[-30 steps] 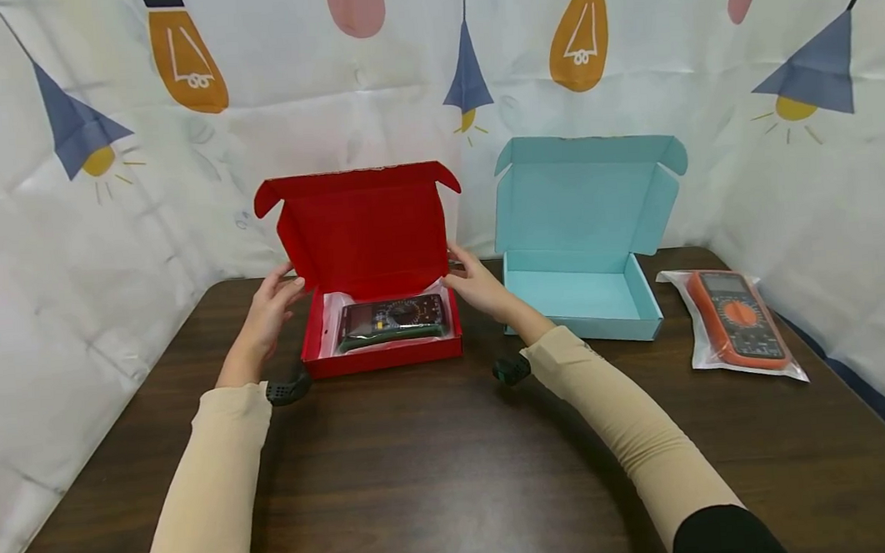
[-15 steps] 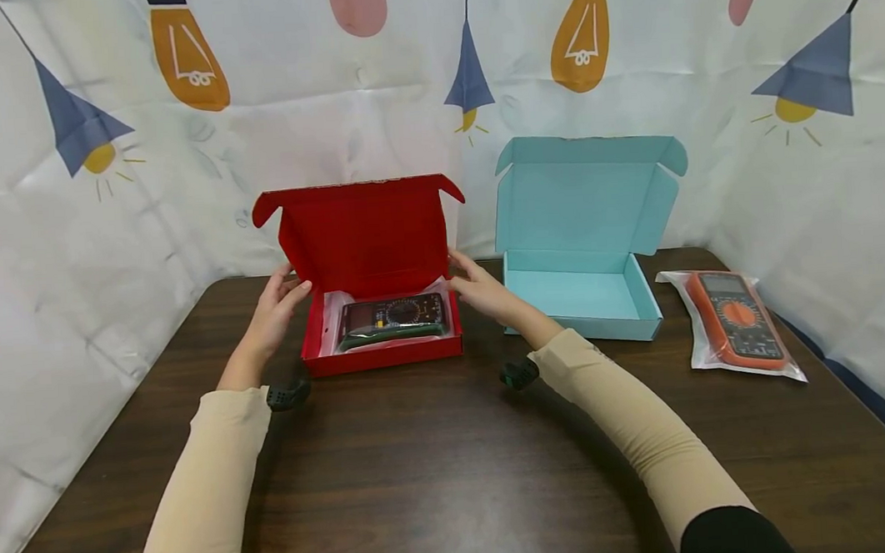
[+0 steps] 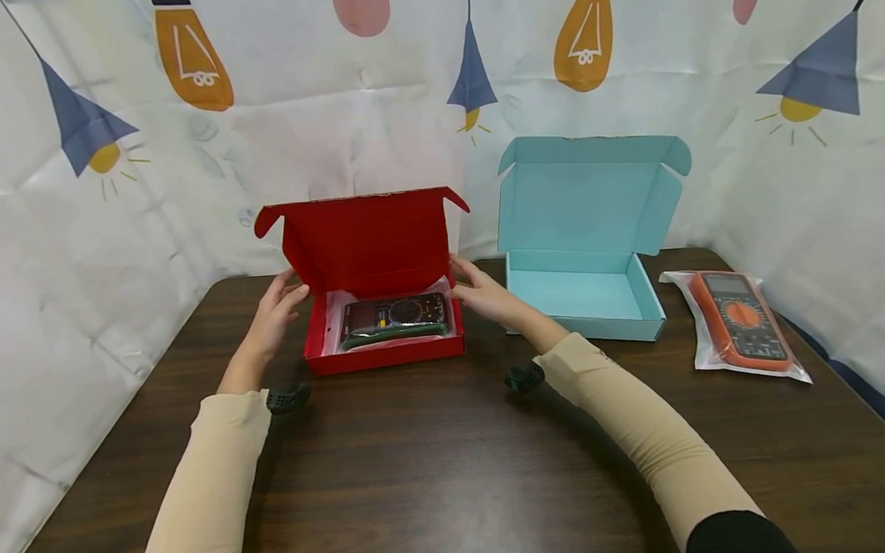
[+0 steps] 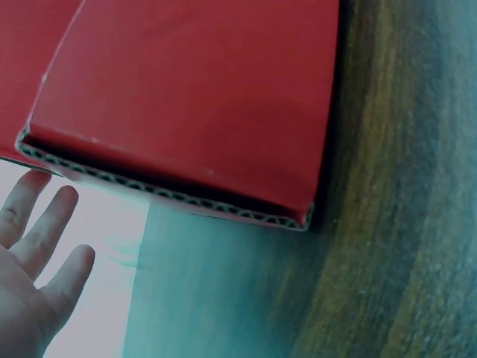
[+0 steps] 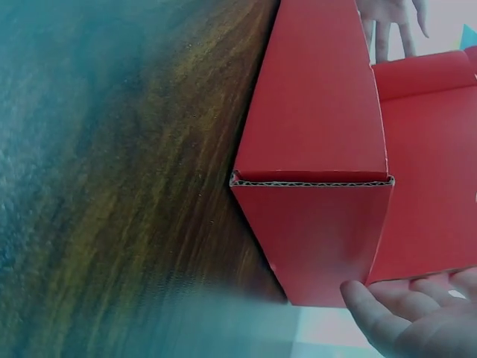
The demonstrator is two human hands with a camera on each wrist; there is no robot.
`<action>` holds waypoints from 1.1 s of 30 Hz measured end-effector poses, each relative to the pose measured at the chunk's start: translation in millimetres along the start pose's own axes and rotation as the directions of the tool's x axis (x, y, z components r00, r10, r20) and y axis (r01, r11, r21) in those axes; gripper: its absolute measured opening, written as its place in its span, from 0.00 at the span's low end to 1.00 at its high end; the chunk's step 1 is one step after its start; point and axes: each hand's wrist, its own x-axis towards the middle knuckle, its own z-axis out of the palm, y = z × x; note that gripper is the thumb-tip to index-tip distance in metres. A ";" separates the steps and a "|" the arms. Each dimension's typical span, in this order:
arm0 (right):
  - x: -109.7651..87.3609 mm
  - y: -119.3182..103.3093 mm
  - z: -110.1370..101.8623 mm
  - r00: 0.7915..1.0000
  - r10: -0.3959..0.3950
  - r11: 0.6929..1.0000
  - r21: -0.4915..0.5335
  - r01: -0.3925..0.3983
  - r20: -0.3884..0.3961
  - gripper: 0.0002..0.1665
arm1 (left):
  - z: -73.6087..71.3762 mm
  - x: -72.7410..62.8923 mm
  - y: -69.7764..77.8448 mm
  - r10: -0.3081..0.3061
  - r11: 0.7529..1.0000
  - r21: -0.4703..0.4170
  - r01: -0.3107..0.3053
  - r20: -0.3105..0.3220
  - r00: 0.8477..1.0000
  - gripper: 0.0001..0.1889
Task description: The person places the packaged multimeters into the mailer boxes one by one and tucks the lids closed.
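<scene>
A red cardboard box point(image 3: 387, 361) stands on the table, its lid point(image 3: 369, 239) raised at the back. Inside lies a dark multimeter point(image 3: 395, 316) in a clear plastic bag. My left hand point(image 3: 268, 315) is at the lid's left side; in the left wrist view its fingers point(image 4: 54, 227) are spread and extended, with the tips by the lid's edge. At the opposite side is my right hand point(image 3: 492, 297). The right wrist view shows its thumb point(image 5: 365, 306) near the box's back corner and its other fingers extended along the lid, their tips partly hidden.
An open light-blue box point(image 3: 588, 327) stands right of the red one, its lid up. Further right, an orange multimeter point(image 3: 741, 319) lies in a clear bag near the table's right edge. A patterned white cloth point(image 3: 375, 130) hangs behind the dark wooden table point(image 3: 423, 470).
The red lid's top edge has come lower as the lid tilts forward. My left hand has shifted slightly, and my right hand has moved a little to the right. Both boxes stay in place.
</scene>
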 end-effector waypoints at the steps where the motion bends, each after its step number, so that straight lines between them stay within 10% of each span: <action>1: -0.4 0.4 -0.1 1.000 0.001 1.000 0.002 -0.001 0.001 0.44 | 0.1 -0.4 0.1 0.003 1.000 -0.003 -0.003 0.003 1.000 0.35; 33: -6.4 10.2 1.2 1.000 -0.002 1.000 -0.002 0.002 -0.013 0.45 | 4.5 -3.9 -2.9 0.008 0.996 -0.093 -0.006 0.018 1.000 0.34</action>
